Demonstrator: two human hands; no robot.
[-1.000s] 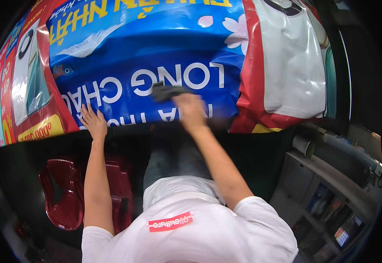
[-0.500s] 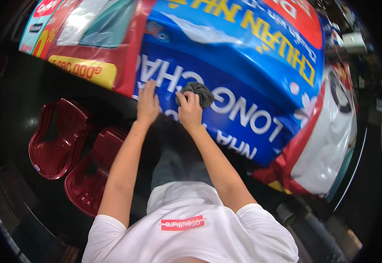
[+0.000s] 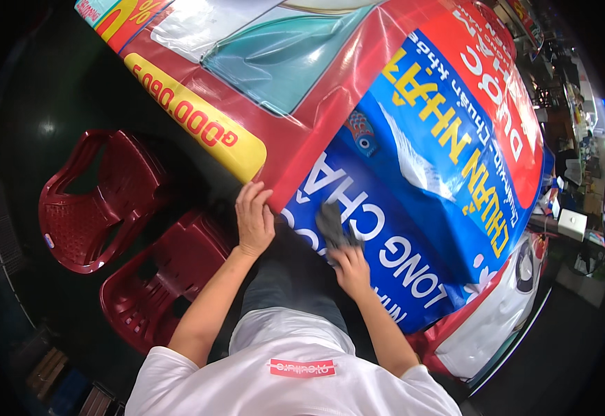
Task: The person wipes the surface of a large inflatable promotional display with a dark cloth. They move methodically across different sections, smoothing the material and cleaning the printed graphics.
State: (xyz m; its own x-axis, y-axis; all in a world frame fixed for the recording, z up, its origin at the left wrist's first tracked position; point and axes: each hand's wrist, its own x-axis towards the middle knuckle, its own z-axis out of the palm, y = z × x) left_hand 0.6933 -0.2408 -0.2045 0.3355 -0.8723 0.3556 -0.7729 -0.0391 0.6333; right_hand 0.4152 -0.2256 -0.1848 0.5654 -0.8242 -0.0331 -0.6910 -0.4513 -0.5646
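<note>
A dark grey cloth (image 3: 330,223) lies on a blue printed plastic sheet (image 3: 358,166), with my right hand (image 3: 352,269) closed on its near end. My left hand (image 3: 254,217) rests at the near corner of a red and yellow printed sheet (image 3: 301,156). Its fingers are stretched out, touching the edge. The red sheet borders the blue one and its shiny surface has creases. White and yellow lettering covers the blue sheet, which bulges in folds and has a red part (image 3: 469,41) at its far side.
Two dark red plastic chairs, one (image 3: 101,201) farther left and another (image 3: 170,277) nearer me, stand on the dark floor left of the sheets. A white and red sheet (image 3: 489,312) hangs at the right. Cluttered shelves and a white box (image 3: 571,224) are at the far right.
The view has turned, so the sheets appear rotated. My left hand has gone from the blue sheet to the red sheet's corner. The cloth, bunched before, is now more stretched out.
</note>
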